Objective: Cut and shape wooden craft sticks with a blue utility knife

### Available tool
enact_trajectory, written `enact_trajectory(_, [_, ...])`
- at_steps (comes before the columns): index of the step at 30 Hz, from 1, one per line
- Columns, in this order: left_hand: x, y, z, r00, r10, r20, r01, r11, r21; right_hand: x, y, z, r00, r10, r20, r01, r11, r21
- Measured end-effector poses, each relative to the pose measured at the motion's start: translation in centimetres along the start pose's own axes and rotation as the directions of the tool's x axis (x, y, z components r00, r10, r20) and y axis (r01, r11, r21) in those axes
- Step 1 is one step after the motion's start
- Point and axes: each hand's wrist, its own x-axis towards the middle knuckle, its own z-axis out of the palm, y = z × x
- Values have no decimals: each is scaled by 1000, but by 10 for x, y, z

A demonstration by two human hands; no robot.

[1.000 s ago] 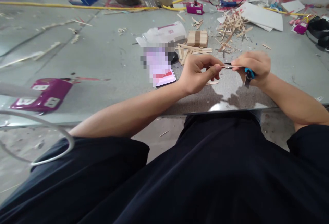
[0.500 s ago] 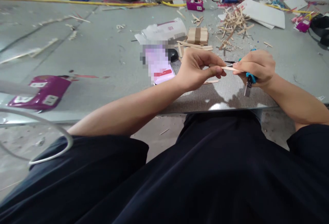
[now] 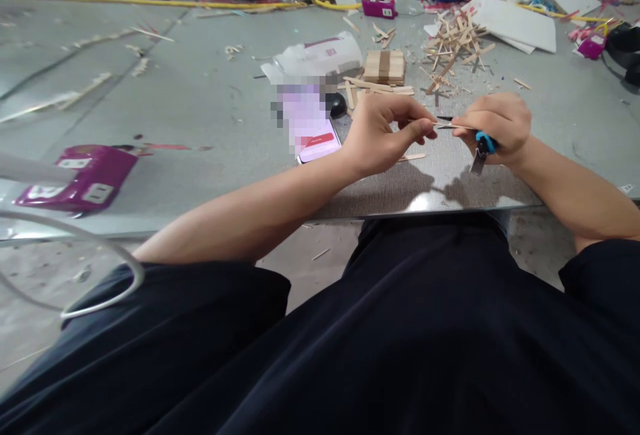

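Note:
My left hand (image 3: 385,134) pinches the end of a thin wooden craft stick (image 3: 465,128) between thumb and fingers, just above the front of the table. Close by on the right, my right hand (image 3: 497,122) is closed around scissors with blue handles (image 3: 486,142); their narrow blades point left toward my left fingertips and lie along the stick. A metal part hangs below the right fingers. My fingers hide both ends of the stick. Another loose stick (image 3: 414,157) lies on the table beneath my hands.
A banded bundle of craft sticks (image 3: 384,67), a scattered stick pile (image 3: 455,48) and a white plastic package (image 3: 320,55) lie beyond my hands. A phone (image 3: 320,148) rests beside my left forearm. A purple power strip (image 3: 80,178) is at far left.
The scissors have turned, and their blades now lie nearer my left fingertips, along the stick. Less of the stick shows between my hands. My left hand has barely moved.

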Motion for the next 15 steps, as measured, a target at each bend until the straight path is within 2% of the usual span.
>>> enact_trajectory(2, [1,12,-5,999,15,-36,-13,998,68,8,-6,-4,998,61,-27,-60,998,35])
enact_trajectory(4, [-5,30,-12,999,-22,-48,25,998,58,21,-14,-14,978,190,-83,-178,974,140])
enact_trajectory(6, [-21,49,-16,996,-91,-1,91,991,102,37,-25,-27,909,389,-147,-318,877,359])
enact_trajectory(7, [-33,56,-16,995,-102,7,99,980,174,44,-32,-34,865,480,-145,-353,788,505])
enact_trajectory(8, [-46,62,-14,992,-126,26,114,955,275,50,-39,-40,808,586,-58,-429,654,623])
enact_trajectory(10, [-73,63,-6,983,-179,40,150,908,390,52,-54,-45,771,608,190,-516,422,745])
enact_trajectory(11, [-84,60,0,973,-222,57,180,895,409,48,-62,-45,718,627,302,-589,317,743])
enact_trajectory(13, [-102,48,13,960,-268,84,199,860,470,31,-78,-37,653,638,408,-667,228,710])
enact_trajectory(14, [-106,41,18,955,-282,91,196,831,521,20,-86,-31,625,675,392,-686,235,689])
enact_trajectory(15, [-108,34,23,953,-289,87,188,794,579,8,-92,-24,622,712,325,-681,288,673])
